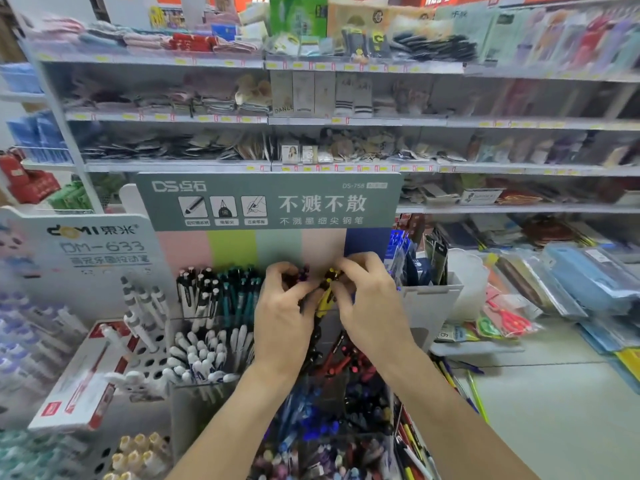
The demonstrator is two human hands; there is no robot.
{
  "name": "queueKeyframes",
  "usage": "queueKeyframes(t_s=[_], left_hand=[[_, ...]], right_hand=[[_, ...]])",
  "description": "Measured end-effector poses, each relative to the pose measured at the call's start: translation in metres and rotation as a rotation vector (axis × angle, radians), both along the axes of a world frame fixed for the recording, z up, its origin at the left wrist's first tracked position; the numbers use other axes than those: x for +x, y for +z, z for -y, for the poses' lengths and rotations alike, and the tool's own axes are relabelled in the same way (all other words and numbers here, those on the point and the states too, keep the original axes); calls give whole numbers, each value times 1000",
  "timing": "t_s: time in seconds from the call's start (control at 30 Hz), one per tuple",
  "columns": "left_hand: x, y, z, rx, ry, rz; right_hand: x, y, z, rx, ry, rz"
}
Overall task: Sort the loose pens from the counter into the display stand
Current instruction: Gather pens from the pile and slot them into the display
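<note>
Both forearms are extended upward over the display stand (270,202). The left hand (282,317) is curled around dark pens (304,271); the right hand (367,306) pinches a yellow pen (326,299), held between the two hands in front of the stand's coloured backboard. More loose pens (464,386) lie on the desk (554,393) right of the stand. Stocked shelves (346,121) are seen behind it.

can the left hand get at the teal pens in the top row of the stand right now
Probably not at once: the left hand is pinching pens with the right hand. The teal pens stand just beside it with their tops uncovered, so it could reach them once it lets go.
</note>
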State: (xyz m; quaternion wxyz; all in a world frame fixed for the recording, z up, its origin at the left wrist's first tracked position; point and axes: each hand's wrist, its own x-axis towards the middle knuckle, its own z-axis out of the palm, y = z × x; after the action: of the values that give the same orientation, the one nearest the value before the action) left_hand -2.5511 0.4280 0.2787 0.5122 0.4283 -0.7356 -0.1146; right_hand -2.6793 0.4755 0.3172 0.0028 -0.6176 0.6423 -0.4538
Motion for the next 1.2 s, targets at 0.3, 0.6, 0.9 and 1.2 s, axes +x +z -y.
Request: queueKeyframes(t_s=[0.3,0.6,0.9,1.2], left_hand=[[-1,-1,-62,54,-86,-171],[-93,-74,-139,564,-630,343],[-175,-151,-178,816,-430,489],[-188,-221,-189,968,71,657]], right_hand=[[-27,-12,-95,-81,-76,71],[-136,-124,-186,322,-409,356],[-253,-234,-212,943,-272,441],[-307,-277,-147,922,-192,151]])
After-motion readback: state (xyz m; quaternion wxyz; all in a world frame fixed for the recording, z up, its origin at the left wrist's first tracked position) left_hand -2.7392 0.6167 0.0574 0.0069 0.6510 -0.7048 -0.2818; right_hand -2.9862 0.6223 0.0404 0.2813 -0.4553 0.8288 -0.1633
